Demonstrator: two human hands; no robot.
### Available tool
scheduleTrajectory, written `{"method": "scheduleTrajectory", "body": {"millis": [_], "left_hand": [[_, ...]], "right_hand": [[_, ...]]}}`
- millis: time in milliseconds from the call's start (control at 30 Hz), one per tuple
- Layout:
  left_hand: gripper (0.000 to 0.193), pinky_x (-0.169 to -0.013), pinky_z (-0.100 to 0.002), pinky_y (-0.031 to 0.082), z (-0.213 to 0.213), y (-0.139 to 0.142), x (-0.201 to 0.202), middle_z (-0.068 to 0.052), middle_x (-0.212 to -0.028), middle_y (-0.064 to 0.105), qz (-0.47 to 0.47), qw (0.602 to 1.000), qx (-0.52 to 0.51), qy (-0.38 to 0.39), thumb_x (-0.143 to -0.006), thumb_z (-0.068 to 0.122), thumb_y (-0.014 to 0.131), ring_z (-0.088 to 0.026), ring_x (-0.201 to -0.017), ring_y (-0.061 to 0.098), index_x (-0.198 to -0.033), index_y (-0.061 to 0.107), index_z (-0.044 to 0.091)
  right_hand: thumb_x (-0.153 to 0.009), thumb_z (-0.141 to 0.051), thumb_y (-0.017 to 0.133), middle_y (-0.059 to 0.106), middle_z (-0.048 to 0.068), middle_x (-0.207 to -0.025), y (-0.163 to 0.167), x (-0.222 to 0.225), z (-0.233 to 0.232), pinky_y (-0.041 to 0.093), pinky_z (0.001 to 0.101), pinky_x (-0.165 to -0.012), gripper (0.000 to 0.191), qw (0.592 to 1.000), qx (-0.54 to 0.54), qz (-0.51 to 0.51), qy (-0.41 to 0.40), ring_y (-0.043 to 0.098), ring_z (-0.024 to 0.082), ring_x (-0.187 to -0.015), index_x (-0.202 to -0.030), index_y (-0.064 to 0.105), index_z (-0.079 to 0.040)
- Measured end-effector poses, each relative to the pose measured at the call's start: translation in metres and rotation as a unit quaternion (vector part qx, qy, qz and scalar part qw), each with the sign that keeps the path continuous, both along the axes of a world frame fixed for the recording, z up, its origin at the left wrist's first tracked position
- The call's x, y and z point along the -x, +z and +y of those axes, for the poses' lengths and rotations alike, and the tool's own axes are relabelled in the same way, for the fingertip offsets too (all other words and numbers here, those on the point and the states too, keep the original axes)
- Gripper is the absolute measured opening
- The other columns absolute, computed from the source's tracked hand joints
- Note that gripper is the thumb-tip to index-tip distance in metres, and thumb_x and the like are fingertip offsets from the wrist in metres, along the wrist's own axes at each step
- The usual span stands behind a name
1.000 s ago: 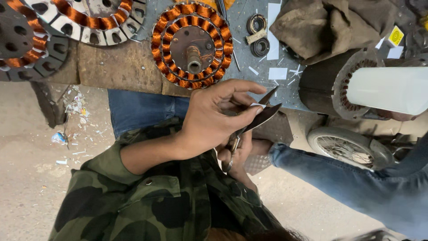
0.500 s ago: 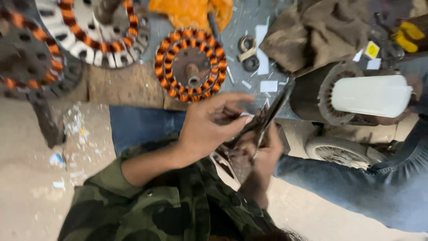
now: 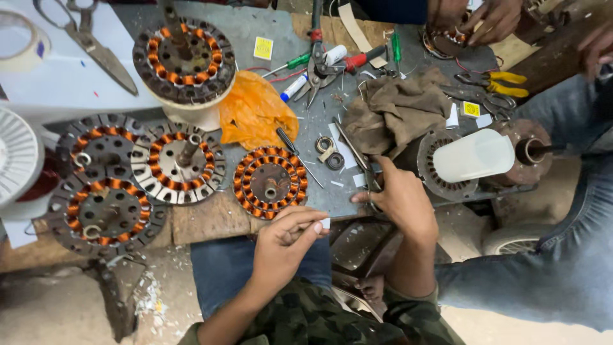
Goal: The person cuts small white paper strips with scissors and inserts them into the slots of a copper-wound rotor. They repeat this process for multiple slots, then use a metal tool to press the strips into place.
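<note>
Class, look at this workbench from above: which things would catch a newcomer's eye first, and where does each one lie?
First come the round metal stators wound with copper coils, spread over the left and middle of the grey bench. A crumpled orange plastic bag lies just above the middle stator. At the lower edge, the left hand pinches a small white scrap and the right hand grips long metal scissors.

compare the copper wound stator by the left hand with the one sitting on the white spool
The stator by the left hand lies flat on the grey bench top and is smaller and brighter orange. The stator on the white spool sits raised, is larger, and has a dark rim. Both are round with a ring of copper coils.
</note>
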State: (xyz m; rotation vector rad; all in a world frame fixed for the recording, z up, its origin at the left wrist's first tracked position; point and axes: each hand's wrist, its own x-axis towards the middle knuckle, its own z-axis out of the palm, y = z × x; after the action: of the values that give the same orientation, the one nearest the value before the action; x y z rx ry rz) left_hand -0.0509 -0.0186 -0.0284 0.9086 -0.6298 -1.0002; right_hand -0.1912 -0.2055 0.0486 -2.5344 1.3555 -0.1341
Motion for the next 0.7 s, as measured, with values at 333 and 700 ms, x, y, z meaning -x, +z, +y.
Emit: {"method": "scheduleTrajectory", "body": {"millis": [333,700], "left_hand": [[0.036,-0.079,-0.027,0.059,0.017,-0.018,-0.012,-0.012,-0.103,0.073,0.043,0.999,0.005,0.027,-0.092,-0.009,0.071,-0.014,-0.089,0.072,-0.127,0.065,-0.006],[0.023,-0.086,-0.025,0.058,0.054,-0.002,-0.047,-0.011,-0.112,0.075,-0.324,0.892,-0.013,0.315,-0.103,-0.002,0.068,-0.016,-0.099,0.074,-0.127,0.066,0.0]], "right_hand": [[-0.078,0.001,0.08,0.074,0.013,-0.107,-0.023,-0.005,0.065,0.063,0.0326,-0.079,0.035,0.86,-0.217,-0.417,0.197,0.075,0.023,-0.093,-0.113,0.073,-0.002],[-0.086,0.01,0.077,0.076,0.013,-0.102,-0.075,-0.072,0.106,0.061,0.0312,-0.088,0.017,0.857,-0.029,-0.482,0.181,0.075,0.021,-0.097,-0.1,0.072,0.002]]}}
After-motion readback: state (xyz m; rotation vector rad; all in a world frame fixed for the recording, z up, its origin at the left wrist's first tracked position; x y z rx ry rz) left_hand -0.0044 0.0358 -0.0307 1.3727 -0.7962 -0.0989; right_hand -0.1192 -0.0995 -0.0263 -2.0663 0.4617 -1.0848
